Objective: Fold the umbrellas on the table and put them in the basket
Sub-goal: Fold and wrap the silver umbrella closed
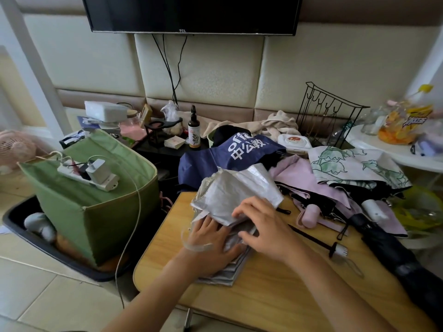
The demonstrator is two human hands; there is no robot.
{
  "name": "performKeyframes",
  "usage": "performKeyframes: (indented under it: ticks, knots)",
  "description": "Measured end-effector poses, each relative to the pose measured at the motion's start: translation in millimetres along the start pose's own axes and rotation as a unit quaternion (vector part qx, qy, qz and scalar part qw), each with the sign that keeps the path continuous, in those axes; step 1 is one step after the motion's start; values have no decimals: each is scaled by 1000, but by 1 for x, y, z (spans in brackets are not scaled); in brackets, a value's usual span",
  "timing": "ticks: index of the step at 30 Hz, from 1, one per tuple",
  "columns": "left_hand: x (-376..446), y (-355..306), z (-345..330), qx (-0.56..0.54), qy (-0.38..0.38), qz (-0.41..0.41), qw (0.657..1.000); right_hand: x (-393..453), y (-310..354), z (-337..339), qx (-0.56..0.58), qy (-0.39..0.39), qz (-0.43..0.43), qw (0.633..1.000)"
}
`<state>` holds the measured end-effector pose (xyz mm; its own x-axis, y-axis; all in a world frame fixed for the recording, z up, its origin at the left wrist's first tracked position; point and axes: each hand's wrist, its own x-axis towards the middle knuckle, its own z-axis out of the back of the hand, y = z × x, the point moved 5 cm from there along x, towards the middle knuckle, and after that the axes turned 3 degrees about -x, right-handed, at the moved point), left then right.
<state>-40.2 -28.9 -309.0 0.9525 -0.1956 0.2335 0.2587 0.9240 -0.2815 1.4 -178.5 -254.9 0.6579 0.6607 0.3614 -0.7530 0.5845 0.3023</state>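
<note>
- Head view looks down on a wooden bench [275, 291] with both hands at a silver umbrella [236, 190] near its left edge.
- Left hand [212, 238] lies flat, fingers spread and straight, pressing the lower folds of the silver umbrella down onto the bench; a clear strap loop [195, 245] circles its wrist.
- Right hand [265, 226] rests on top of the same umbrella, fingers curled over a fold of the silver cloth, thumb tucked against the folds beneath.
- Behind the silver umbrella lies a navy umbrella [230, 153] with white lettering, its cloth loose.
- To the right are a lilac umbrella [304, 176], a white one printed with green flowers [345, 164], and a black umbrella [393, 250] rolled along the right edge of the bench.
- A pink handle [309, 215] and a thin black shaft with a white tip [321, 243] lie just beside the right hand.
- Left of the bench, on the floor, stands a green fabric basket [100, 212] in a black tray [16, 226], with a white power strip [88, 176] lying across its top.
- A black television [191, 13] hangs on the padded wall.
</note>
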Motion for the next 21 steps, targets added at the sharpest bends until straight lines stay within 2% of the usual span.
performKeyframes:
  ticks: [2, 6, 8, 9, 10, 11, 13, 14, 15, 16, 17, 20, 21]
  knots:
    - [1, 2, 5, -2, -35, -15, 999, 0, 7, -7, -28, 2, 21, 999]
    - [3, 2, 14, -27, -68, -54, 996, 5, 19, -1, -56, -67, 32, 996]
    - [4, 6, 19, -113, -88, -23, 989, 5, 24, 8, -38, -97, 29, 994]
    - [3, 8, 24, -186, -109, 31, 976, 5, 25, 13, -22, -103, 26, 994]
    - [0, 13, 31, -280, -130, 116, 944, 4, 25, 17, -4, -98, 22, 995]
    - [-5, 14, 37, -399, -132, 212, 882, 2, 24, 21, 16, -82, 18, 996]
    - [-12, 12, 38, -617, -106, 316, 713, -2, 19, 21, 57, -15, 6, 998]
    - [-13, 13, 41, -671, -95, 335, 655, -5, 16, 19, 67, 24, 1, 997]
    - [-14, 15, 44, -698, -80, 356, 616, -8, 15, 16, 68, 55, 1, 996]
    - [-14, 16, 44, -708, -64, 372, 597, -11, 14, 12, 64, 76, 2, 995]
    - [-13, 17, 44, -696, -48, 378, 609, -13, 13, 7, 58, 89, 4, 994]
    - [-16, 25, 37, -545, -43, 394, 739, -17, 12, -2, 48, 98, 7, 994]
    - [-18, 27, 37, -496, -48, 399, 769, -17, 12, -3, 48, 97, 7, 994]
